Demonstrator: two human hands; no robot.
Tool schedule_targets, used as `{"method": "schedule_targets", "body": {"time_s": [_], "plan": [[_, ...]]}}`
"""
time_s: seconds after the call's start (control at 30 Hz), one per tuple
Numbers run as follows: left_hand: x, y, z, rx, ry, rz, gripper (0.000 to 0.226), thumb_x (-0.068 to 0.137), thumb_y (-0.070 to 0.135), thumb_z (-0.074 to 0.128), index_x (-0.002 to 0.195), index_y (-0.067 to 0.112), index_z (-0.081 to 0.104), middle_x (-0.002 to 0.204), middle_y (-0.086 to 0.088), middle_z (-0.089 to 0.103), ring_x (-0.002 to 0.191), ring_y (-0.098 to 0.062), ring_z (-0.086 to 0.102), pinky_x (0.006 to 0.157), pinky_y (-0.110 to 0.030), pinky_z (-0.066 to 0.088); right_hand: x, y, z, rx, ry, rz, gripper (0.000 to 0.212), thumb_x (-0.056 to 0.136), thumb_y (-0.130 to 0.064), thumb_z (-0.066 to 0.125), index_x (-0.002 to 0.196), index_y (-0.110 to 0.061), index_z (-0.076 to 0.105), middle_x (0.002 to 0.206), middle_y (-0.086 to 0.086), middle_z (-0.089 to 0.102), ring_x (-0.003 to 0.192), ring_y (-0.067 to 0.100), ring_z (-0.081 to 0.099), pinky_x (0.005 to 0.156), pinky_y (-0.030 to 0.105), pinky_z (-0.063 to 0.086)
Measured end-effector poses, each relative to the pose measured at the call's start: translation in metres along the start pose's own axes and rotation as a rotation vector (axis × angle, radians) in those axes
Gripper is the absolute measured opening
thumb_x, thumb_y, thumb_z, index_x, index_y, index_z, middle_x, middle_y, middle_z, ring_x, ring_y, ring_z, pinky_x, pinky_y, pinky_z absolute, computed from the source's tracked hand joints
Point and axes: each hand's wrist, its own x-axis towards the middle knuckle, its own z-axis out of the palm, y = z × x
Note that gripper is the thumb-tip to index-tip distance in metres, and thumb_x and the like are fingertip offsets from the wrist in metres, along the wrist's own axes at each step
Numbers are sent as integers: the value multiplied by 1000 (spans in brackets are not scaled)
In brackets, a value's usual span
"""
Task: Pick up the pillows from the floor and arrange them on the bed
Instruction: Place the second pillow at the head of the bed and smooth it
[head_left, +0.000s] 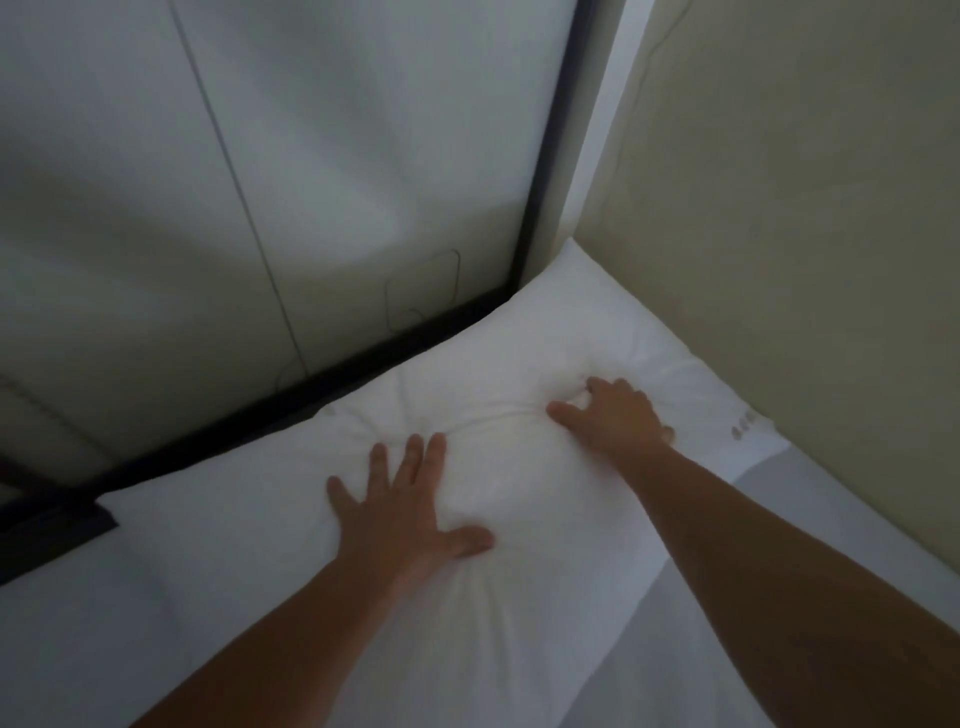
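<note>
A white pillow lies on the bed, tucked into the corner where the black frame meets the beige wall. My left hand presses flat on the pillow's near side, fingers spread. My right hand rests further in, fingers curled into the fabric so that creases radiate from it. Both forearms reach in from the bottom edge. A second white pillow or sheet spreads out at lower left; I cannot tell which.
A black bed frame rail runs diagonally along the pillow's far edge, with a black post rising at the corner. A white panelled wall stands behind it. The beige wall bounds the right side.
</note>
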Motion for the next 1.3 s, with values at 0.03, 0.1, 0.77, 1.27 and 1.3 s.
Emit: {"method": "schedule_targets", "body": {"time_s": [0.03,0.1,0.77,1.27,1.3], "plan": [[0,0,2,-7,5,2,107,60,90,33,142,39,-14,157,12,-8,143,-23,-11,104,-69,-2,0,-3,4,-2,38,16,57,77,-60,53,124,-29,50,129,4,50,120,30,43,97,59,28],[1,2,5,18,37,5,85,77,78,30,144,37,-3,158,13,2,143,-17,-6,105,-70,0,-1,-9,12,-27,142,43,28,85,-39,53,106,-21,60,112,7,62,104,30,55,96,52,34],[-30,52,-68,-446,489,286,36,93,31,51,67,7,53,63,-22,63,67,-43,58,64,-43,39,-16,24,-76,-130,625,-159,15,86,-14,48,96,-8,58,99,17,66,95,37,62,79,39,46],[-35,-51,10,39,168,-135,108,56,96,2,139,32,-28,154,-10,-23,139,-27,-24,107,-68,-6,0,32,41,-191,65,-322,72,78,-78,4,142,-46,-5,157,-11,-11,142,20,-13,110,60,-4],[-37,-53,10,51,153,-148,110,56,96,1,140,31,-27,154,-10,-23,139,-27,-24,107,-67,-7,3,32,38,-205,56,-277,72,80,-76,6,143,-44,-5,157,-9,-11,143,21,-11,110,60,-3]]}}
